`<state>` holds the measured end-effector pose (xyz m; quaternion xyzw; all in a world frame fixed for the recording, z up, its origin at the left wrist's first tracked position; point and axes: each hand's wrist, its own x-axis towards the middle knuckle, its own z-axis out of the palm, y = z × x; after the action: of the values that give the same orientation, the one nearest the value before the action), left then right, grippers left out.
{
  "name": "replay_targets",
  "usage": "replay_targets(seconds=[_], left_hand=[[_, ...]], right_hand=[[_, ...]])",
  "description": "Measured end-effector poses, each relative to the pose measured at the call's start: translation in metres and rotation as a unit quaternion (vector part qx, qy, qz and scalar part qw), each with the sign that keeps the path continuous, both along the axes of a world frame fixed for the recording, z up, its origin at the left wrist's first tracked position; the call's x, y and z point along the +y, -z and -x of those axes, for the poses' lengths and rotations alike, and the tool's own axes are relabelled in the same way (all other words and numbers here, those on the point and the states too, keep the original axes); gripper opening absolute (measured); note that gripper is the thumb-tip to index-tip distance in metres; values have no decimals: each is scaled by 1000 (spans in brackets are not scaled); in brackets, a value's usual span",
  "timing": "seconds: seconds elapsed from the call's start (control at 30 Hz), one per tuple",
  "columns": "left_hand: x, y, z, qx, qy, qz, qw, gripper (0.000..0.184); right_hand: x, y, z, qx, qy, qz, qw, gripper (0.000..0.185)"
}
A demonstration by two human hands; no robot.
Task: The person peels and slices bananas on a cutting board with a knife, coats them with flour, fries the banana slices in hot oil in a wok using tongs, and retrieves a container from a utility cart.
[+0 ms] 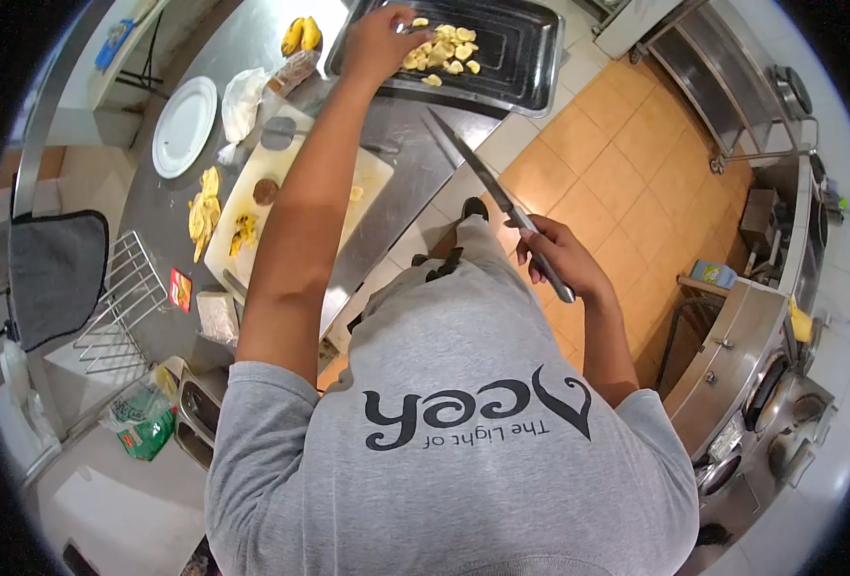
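Over the left part of a black tray [516, 82], my left hand [382, 43] is open, its thumb and fingers apart beside several pale yellow slices [444, 50]. My right hand [564, 254] is closed around the dark handle of a long knife [482, 173], whose blade points up and left, over the floor. A white cutting board [372, 178] lies partly hidden under my left forearm, with dark-spotted yellow scraps [243, 233] and a round brown item [265, 192] on it.
Left of the board are yellow peels [204, 211], a white plate [185, 127], a white plastic bag [243, 101] and a red packet [180, 289]. Yellow bananas [301, 36] lie near the tray. A wire rack [118, 312] stands lower left; a metal cooking counter [708, 370] is at the right.
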<state>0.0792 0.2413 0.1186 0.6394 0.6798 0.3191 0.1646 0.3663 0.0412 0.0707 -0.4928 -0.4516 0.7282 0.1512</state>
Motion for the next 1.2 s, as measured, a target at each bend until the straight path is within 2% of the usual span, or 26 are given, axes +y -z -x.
replay_targets(seconds=[0.1, 0.17, 0.23, 0.3, 0.37, 0.47, 0.57, 0.6, 0.63, 0.73, 0.77, 0.87, 0.97, 1.07, 1.17, 1.2], left_hand=[[-9, 27, 28, -53, 54, -38, 996, 36], [-32, 40, 59, -65, 61, -2, 996, 38], [-72, 52, 90, -34, 75, 92, 992, 37], [-120, 61, 99, -60, 84, 188, 977, 37], [-160, 76, 96, -68, 71, 202, 974, 36], [-185, 78, 81, 18, 44, 129, 990, 36], [-186, 75, 78, -51, -16, 213, 975, 34], [-187, 74, 79, -38, -20, 207, 977, 32], [-188, 75, 80, -23, -22, 200, 979, 30], [-189, 65, 75, 0, -22, 204, 979, 25], [-186, 60, 71, 4, -18, 209, 978, 23], [-171, 52, 62, -137, -12, 128, 982, 22], [-120, 17, 29, -186, -34, 82, 979, 20], [-62, 15, 2, -132, -11, -57, 990, 24], [-27, 32, -13, 63, 19, -24, 998, 31], [-25, 32, -21, 43, 5, -21, 999, 32]], right_hand=[[-2, -1, -1, 0, 5, -13, 1000, 36], [-1, -2, -1, -4, 4, -8, 1000, 35], [1, -3, -1, 1, 4, 1, 1000, 34], [2, 1, 0, -9, 1, 0, 1000, 34], [9, 2, 2, -18, -14, -15, 1000, 36], [22, -2, 10, -89, -64, -94, 990, 38], [39, 10, 12, -115, -109, -170, 973, 40], [48, 12, 14, -119, -127, -196, 965, 41], [55, 9, 17, -121, -133, -174, 968, 40], [75, 15, 23, -134, -169, -302, 929, 40], [80, 14, 22, -163, -185, -313, 917, 40], [97, 23, 27, -153, -212, -391, 883, 39], [107, 24, 38, -177, -219, -382, 880, 43], [118, 17, 48, -164, -232, -397, 873, 47], [126, 32, 51, -129, -237, -436, 859, 46], [129, 34, 51, -124, -240, -448, 852, 47]])
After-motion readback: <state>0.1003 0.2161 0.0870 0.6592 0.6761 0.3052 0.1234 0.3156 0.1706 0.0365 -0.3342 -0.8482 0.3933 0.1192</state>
